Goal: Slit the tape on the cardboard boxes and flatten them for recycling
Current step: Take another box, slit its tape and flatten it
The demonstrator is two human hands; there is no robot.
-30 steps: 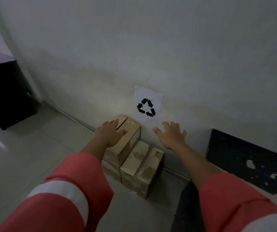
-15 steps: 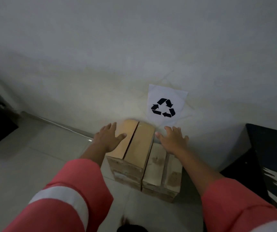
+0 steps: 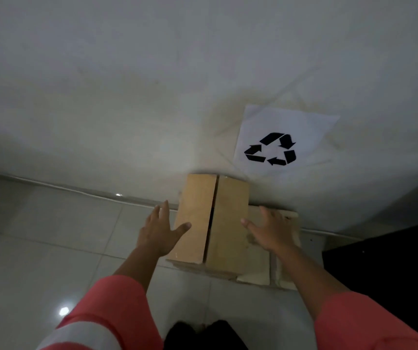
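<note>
A brown cardboard box (image 3: 230,223) stands on the tiled floor against the wall, its two top flaps meeting at a dark middle seam. My left hand (image 3: 158,229) is spread at the box's left side, the thumb over the top edge. My right hand (image 3: 269,229) is spread at its right side, above a lower, paler cardboard box (image 3: 258,270) that sits beside the taller one. Both hands have straight fingers and hold nothing. No cutting tool is in sight.
A white sheet with a black recycling symbol (image 3: 278,142) is stuck on the wall just above the boxes. A dark object (image 3: 392,261) fills the right side of the floor. Pale glossy tiles (image 3: 51,248) stretch to the left.
The view has moved closer and more overhead. My left hand slid from the box's top to its left side; my right hand came down to its right side.
</note>
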